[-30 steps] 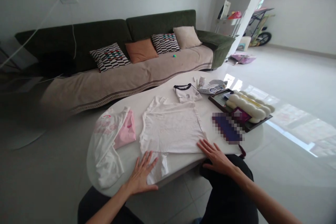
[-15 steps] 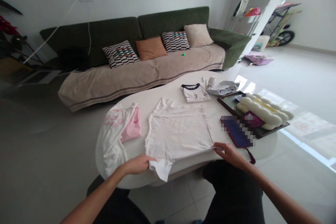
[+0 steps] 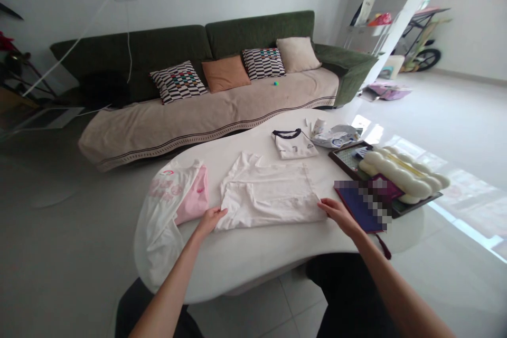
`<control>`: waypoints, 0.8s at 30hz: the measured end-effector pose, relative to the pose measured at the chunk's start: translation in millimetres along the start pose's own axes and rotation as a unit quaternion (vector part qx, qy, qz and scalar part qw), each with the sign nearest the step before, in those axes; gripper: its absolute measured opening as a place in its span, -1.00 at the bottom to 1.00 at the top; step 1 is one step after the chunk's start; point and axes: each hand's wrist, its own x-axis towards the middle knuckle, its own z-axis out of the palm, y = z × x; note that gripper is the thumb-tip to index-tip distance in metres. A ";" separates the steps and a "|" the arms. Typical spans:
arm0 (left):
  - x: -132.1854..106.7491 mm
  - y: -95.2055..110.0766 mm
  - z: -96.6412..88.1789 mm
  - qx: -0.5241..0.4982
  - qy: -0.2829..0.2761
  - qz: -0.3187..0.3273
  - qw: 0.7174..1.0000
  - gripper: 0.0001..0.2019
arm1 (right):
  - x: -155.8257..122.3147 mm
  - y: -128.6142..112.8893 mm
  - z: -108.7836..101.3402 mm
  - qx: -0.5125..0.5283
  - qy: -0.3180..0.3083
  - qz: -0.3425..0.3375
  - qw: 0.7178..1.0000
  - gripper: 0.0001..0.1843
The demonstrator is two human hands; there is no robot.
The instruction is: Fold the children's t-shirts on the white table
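A white T-shirt (image 3: 273, 206) lies on the white table (image 3: 253, 259), its near part folded over onto the rest. At its near left edge my left hand (image 3: 213, 219) pinches the cloth between thumb and fingers. On the opposite side my right hand (image 3: 337, 212) has its fingers closed on the right edge. Left of the shirt is a pile of white and pink clothes (image 3: 174, 200), close to my left hand. A folded white shirt with a dark collar (image 3: 295, 145) rests farther back.
A dark blue notebook (image 3: 362, 208), partly pixelated, lies right of my right hand. Behind it, a tray (image 3: 344, 161) carries a cream, puffy object (image 3: 404, 169). A crumpled plastic bag (image 3: 336, 134) sits at the table's back right. A green sofa (image 3: 257, 31) with cushions stands beyond.
Both hands have moved away from me, bringing the shirt's near part over onto the rest. The shirt's near edge now lies flat on the table instead of hanging at its edge.
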 end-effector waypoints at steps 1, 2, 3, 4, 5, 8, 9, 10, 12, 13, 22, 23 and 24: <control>-4.1 -2.5 0.2 0.031 0.018 0.012 0.999 -0.72 | -2.3 1.2 1.2 -0.024 0.013 -0.012 1.000 -0.51; -8.3 -4.7 1.5 0.069 0.043 0.026 0.996 -0.76 | -3.9 2.3 3.6 -0.053 0.033 -0.021 0.998 -0.53; -12.7 -6.8 3.8 0.115 0.074 0.040 0.990 -0.77 | -5.2 3.2 6.8 -0.083 0.056 -0.027 0.995 -0.55; -17.6 -9.1 6.9 0.164 0.106 0.049 0.979 -0.77 | -6.4 4.1 10.4 -0.108 0.080 -0.027 0.991 -0.56; -23.1 -11.7 10.3 0.210 0.133 0.055 0.967 -0.78 | -7.6 4.9 14.0 -0.122 0.100 -0.023 0.987 -0.57; -41.5 -22.5 19.5 0.303 0.181 0.057 0.934 -0.78 | -13.3 7.3 20.7 -0.139 0.145 -0.013 0.980 -0.62; -47.6 -26.8 21.5 0.312 0.184 0.060 0.930 -0.77 | -16.0 8.3 21.4 -0.142 0.154 -0.011 0.978 -0.62; -53.1 -31.0 22.9 0.313 0.187 0.066 0.929 -0.77 | -18.8 9.3 21.7 -0.144 0.160 -0.010 0.977 -0.61; -61.5 -38.0 24.2 0.298 0.191 0.081 0.932 -0.75 | -23.8 11.5 21.6 -0.147 0.166 -0.008 0.975 -0.59; -64.1 -40.2 24.4 0.285 0.192 0.086 0.935 -0.75 | -25.6 12.4 21.6 -0.150 0.168 -0.007 0.974 -0.58; -68.0 -41.0 12.8 0.194 0.187 0.050 0.962 -0.73 | -28.1 14.7 21.8 -0.162 0.157 -0.010 0.974 -0.57; -68.8 -42.5 8.8 0.187 0.188 0.042 0.963 -0.73 | -28.5 15.1 21.8 -0.161 0.158 -0.010 0.974 -0.55; -69.7 -44.3 4.9 0.177 0.187 0.035 0.966 -0.72 | -29.0 15.6 21.7 -0.161 0.159 -0.011 0.974 -0.54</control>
